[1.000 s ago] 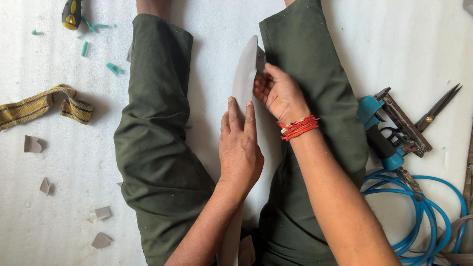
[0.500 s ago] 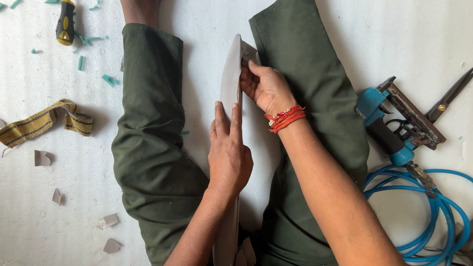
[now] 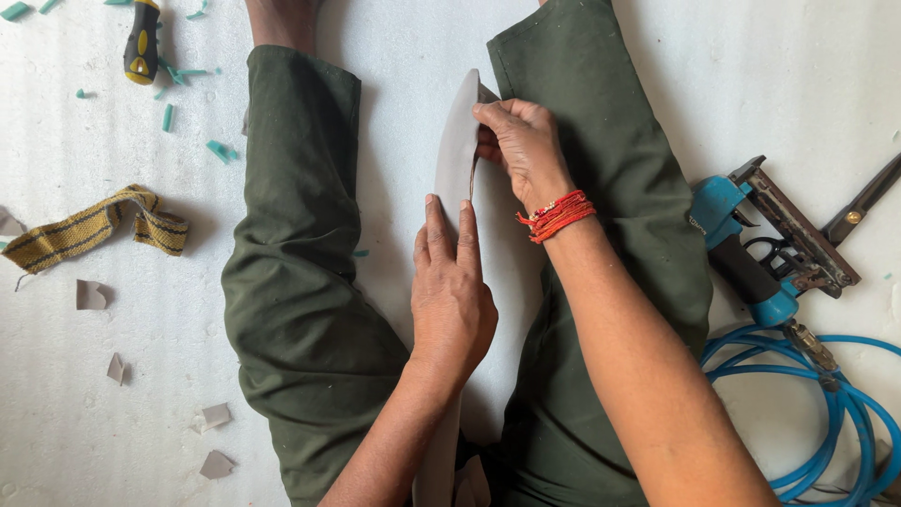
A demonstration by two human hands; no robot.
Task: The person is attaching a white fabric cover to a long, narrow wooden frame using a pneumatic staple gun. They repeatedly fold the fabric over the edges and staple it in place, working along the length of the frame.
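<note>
Scraps of grey material [image 3: 91, 294] are scattered at the far left of the white floor [image 3: 113, 376], near a striped yellow webbing strap [image 3: 89, 228], with a yellow-and-black screwdriver [image 3: 142, 42] and bits of green offcut above. Between the two green-trousered legs [image 3: 300, 310] a long, curved grey strip [image 3: 457, 150] is stood on its edge, running from the top of the gap down toward the lap. The left hand [image 3: 452, 291] is laid nearly flat against the strip's lower stretch, fingers straight and together, pressing rather than gripping. The right hand [image 3: 522, 141], with red threads at the wrist, is curled round the upper end, the edge pinched between thumb and fingertips. The step appears to be a smoothing or shaping of the strip; it would likely be done best if the lower part is kept pinned while the upper end is worked with even pressure, so that no kink is formed. At the far right a blue pneumatic stapler [image 3: 765, 249] is lying on the floor above its coiled blue hose [image 3: 826, 413], beside dark scissors [image 3: 868, 199].
</note>
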